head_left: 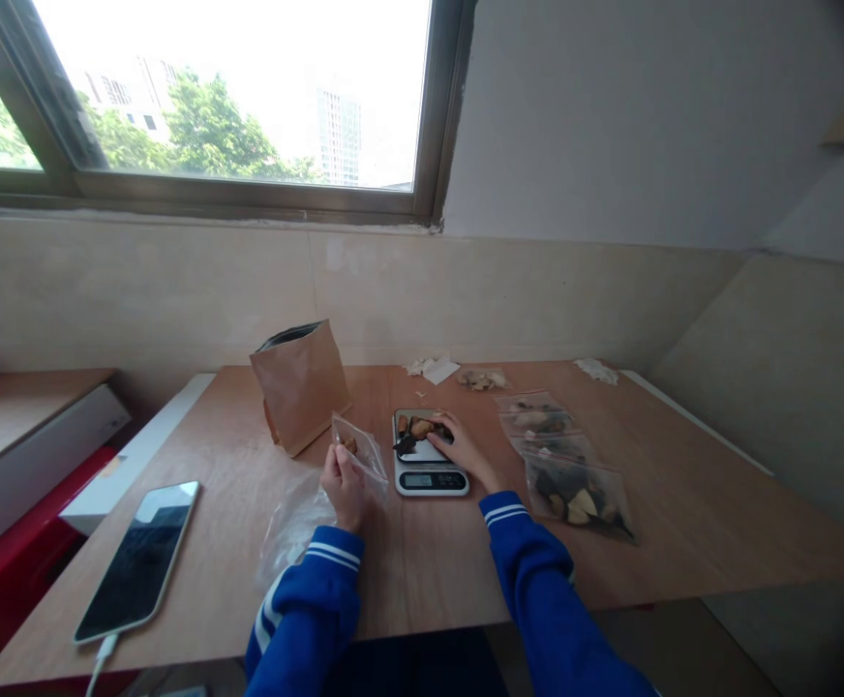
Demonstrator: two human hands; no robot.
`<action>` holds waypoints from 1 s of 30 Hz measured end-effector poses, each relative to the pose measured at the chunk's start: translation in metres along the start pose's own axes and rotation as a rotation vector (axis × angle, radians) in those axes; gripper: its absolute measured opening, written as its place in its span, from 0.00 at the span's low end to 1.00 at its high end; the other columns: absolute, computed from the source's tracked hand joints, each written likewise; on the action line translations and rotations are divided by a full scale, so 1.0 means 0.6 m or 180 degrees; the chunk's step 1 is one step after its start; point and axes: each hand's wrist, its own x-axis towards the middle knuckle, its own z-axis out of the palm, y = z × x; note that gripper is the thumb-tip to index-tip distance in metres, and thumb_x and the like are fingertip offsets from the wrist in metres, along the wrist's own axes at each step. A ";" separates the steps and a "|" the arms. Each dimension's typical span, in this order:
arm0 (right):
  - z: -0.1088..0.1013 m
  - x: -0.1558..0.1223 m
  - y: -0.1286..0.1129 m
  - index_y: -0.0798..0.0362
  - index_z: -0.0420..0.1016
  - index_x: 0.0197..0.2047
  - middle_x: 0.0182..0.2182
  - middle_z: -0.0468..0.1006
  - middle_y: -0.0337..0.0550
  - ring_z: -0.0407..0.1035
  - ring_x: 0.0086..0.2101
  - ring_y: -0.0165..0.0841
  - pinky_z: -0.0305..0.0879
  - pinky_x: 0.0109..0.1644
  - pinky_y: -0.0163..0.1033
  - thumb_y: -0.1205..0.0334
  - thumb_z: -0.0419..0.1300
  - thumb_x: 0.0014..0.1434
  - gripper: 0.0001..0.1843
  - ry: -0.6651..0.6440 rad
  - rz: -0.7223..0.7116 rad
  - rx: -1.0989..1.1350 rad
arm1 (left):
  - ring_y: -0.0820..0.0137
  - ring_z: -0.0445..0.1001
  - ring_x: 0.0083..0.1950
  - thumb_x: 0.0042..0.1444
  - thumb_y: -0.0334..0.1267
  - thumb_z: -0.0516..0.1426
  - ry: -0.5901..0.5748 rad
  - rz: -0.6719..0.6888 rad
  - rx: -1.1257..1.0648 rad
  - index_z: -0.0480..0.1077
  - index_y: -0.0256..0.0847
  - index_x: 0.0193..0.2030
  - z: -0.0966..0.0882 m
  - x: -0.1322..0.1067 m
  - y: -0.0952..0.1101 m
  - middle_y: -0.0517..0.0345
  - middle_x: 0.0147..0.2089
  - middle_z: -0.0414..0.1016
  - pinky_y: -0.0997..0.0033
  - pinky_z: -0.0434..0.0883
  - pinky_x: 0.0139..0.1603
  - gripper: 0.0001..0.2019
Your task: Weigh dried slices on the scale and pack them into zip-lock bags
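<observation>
Left fingers (333, 465) pinch a clear zip bag (361, 447).

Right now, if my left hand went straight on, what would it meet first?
Your left hand looks free beyond its zip bag, between the paper bag and the scale; depth is unclear.

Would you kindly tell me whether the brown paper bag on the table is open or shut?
Open: the mouth of the brown paper bag is parted at the top, showing its dark inner lining.
</observation>
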 end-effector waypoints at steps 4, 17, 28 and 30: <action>0.000 -0.003 -0.003 0.53 0.77 0.44 0.51 0.74 0.52 0.66 0.56 0.39 0.58 0.63 0.48 0.59 0.50 0.63 0.16 0.0304 0.0037 0.0032 | 0.79 0.54 0.14 0.58 0.60 0.53 -0.0001 -0.0027 -0.0029 0.56 0.43 0.23 0.000 0.000 0.002 0.70 0.15 0.54 0.77 0.53 0.14 0.24; -0.023 -0.005 -0.089 0.53 0.78 0.40 0.43 0.78 0.53 0.71 0.47 0.41 0.65 0.57 0.50 0.52 0.53 0.62 0.17 0.1065 0.0264 0.0506 | 0.79 0.54 0.14 0.58 0.59 0.53 -0.0036 -0.0074 0.0006 0.56 0.43 0.23 -0.001 0.002 -0.003 0.70 0.15 0.54 0.76 0.53 0.15 0.24; 0.055 0.008 -0.324 0.55 0.78 0.45 0.41 0.82 0.46 0.76 0.42 0.34 0.70 0.47 0.38 0.64 0.57 0.62 0.11 -0.0938 0.0215 0.0996 | 0.76 0.57 0.20 0.60 0.56 0.52 -0.0146 0.0196 0.0314 0.62 0.41 0.25 -0.010 0.001 -0.015 0.66 0.19 0.57 0.73 0.56 0.22 0.21; 0.064 0.007 -0.320 0.55 0.78 0.44 0.39 0.83 0.47 0.76 0.40 0.36 0.70 0.45 0.38 0.66 0.59 0.60 0.11 -0.0950 0.0248 0.0558 | 0.75 0.57 0.21 0.60 0.55 0.52 -0.0153 0.0244 0.0300 0.62 0.41 0.26 -0.011 0.001 -0.017 0.66 0.19 0.58 0.73 0.56 0.23 0.21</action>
